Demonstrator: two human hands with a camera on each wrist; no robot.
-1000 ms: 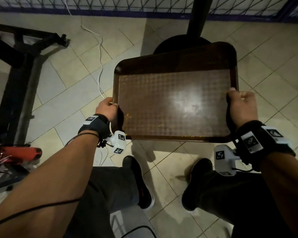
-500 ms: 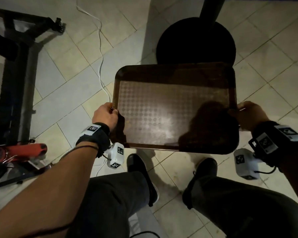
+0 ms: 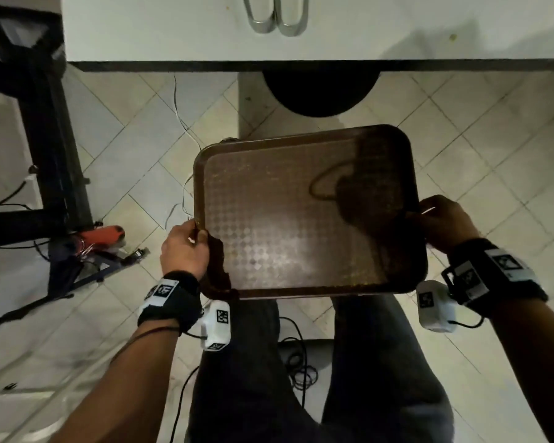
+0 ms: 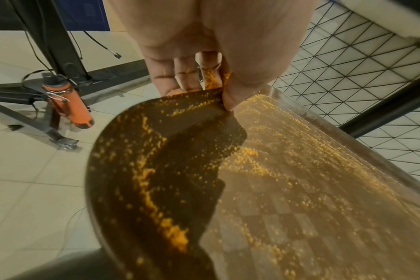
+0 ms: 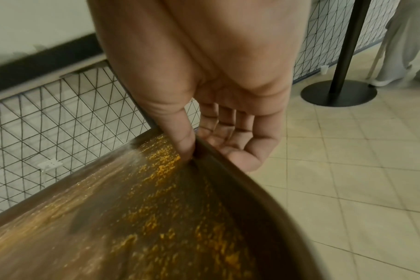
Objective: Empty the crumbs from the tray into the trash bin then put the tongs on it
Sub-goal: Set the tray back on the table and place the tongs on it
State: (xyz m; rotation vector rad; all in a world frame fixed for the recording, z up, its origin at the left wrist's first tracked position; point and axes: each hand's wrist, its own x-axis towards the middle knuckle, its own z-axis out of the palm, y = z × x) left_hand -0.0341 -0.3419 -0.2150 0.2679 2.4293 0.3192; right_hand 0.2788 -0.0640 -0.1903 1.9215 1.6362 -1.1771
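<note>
Here, a brown tray (image 3: 307,215) is held in the air over a tiled floor (image 3: 115,129), in front of a seated person's knees. Its textured face is dusted with orange crumbs (image 4: 264,164), thickest along the rims beside the fingers. The left hand (image 3: 183,247) pinches the tray's left rim, thumb (image 4: 230,94) on top and fingers (image 4: 180,75) curled underneath. The right hand (image 3: 445,220) grips the right rim the same way: its thumb (image 5: 182,138) presses inside the rim and its fingers (image 5: 230,132) wrap below. Both wrists wear black bands with small white cameras.

Beyond the fingertips, past the tray's far edge, a white table (image 3: 173,27) runs across the top of the head view. Metal tongs (image 3: 275,17) lie on it, well apart from the tray. Under the table stands a round black base (image 3: 320,94) with a black pole (image 5: 345,47).

Out past the left hand, a black metal stand (image 3: 45,129) rests on the floor with an orange bottle (image 4: 70,102) by its foot and thin cables trailing near it. A wire mesh fence (image 5: 60,113) lines the room beyond the tray. The floor is pale tile laid diagonally. Far off to the right, someone's light trousers (image 5: 400,37) show beside the pole. The light is dim.
</note>
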